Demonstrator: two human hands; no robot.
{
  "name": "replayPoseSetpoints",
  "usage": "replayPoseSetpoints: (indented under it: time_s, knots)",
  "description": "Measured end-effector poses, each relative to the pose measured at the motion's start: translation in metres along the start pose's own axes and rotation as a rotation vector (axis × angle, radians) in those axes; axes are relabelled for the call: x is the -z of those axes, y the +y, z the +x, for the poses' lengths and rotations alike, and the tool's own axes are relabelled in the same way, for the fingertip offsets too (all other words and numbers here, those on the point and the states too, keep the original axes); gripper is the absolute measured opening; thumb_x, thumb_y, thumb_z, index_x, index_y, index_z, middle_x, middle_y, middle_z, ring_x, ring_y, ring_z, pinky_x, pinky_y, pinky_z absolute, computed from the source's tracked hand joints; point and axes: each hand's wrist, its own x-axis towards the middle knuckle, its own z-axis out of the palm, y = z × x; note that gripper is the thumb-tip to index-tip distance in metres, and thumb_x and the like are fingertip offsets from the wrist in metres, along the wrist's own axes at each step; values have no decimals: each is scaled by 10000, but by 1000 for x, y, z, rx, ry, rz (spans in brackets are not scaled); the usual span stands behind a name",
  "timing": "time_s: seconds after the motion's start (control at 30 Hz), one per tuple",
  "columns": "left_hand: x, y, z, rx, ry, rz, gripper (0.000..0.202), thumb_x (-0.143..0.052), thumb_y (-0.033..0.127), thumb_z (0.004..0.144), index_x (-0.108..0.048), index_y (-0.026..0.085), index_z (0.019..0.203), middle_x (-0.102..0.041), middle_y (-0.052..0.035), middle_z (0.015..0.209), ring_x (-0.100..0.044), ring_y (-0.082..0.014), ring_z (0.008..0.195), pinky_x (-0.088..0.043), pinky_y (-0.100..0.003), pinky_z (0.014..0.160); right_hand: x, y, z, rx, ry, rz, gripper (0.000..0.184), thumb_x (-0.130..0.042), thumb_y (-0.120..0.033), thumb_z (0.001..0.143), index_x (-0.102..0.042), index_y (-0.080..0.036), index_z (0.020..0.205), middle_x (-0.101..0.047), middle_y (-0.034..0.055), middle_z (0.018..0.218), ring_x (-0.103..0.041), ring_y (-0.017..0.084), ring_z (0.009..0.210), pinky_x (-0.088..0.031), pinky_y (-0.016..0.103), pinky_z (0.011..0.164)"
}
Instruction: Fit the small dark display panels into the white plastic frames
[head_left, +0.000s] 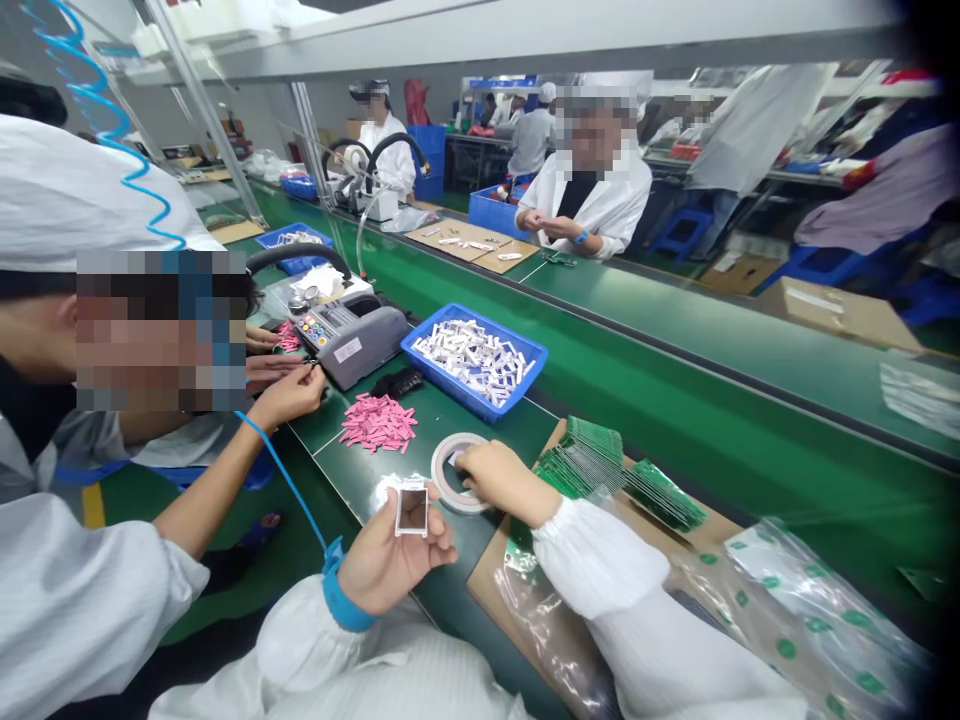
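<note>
My left hand [394, 565] holds a small white rectangular frame with a dark, glossy pane [412, 508] upright between fingers and thumb. My right hand [499, 482] lies just beyond it, its fingertips on a roll of white-edged clear tape [453, 472] lying flat on the green belt [337, 450]. A white scrap [390, 488] lies beside the frame. Further left sits a heap of pink strips [379, 422]. Both hands are apart from these strips. A blue wrist strap [343, 600] circles my left wrist.
A blue tray of white pieces [474, 395] and a grey tape dispenser [352, 335] stand ahead. A co-worker's hands [283, 395] work at left. Stacks of green circuit strips [581, 458] rest on cardboard to the right, near a clear dotted bag [810, 620].
</note>
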Motion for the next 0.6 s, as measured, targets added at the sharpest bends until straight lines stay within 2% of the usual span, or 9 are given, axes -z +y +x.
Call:
replayPoseSetpoints:
  time_s: [0.17,0.4,0.6]
  knots:
    - [6,5,-3,-11,37,11,316,-685,485,728,-719,212,883,-634,5,671,-582,-126,655,-527,-269,658,2,0,15,0,-141,-100,306,-662,-301,826,-596,-143,1080,-636,67,1066,-616,198,946,-511,386,815]
    - [14,1,-1,-26,42,-32,350,-628,513,775,-662,194,915,-604,11,682,-574,-112,648,-501,-267,647,10,-8,13,-35,-282,-168,159,-607,-262,879,-627,-127,962,-646,50,986,-624,178,927,-521,377,822]
    - [17,2,-1,-36,32,-59,345,-619,497,789,-656,182,926,-625,-1,702,-576,-118,654,-485,-275,655,15,-6,10,-19,-300,-136,152,-610,-291,876,-636,-141,884,-656,33,932,-627,167,898,-515,366,816]
